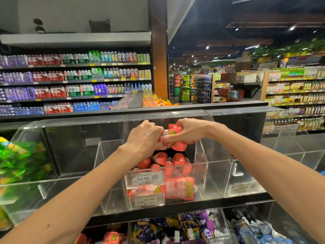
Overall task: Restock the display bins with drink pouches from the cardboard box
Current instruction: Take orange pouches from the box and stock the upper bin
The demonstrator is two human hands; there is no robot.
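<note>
Both hands hold a bunch of red drink pouches above the middle clear acrylic bin. My left hand grips the bunch from the left, and my right hand grips it from the right with the thumb underneath. Inside the bin lie several more red pouches, piled behind two price tags reading 14.90. The cardboard box is not in view.
Clear bins stand to the left and right; the far-left bin holds green pouches. The lower shelf holds bins of red, purple and blue pouches. Bottled-drink shelves run behind.
</note>
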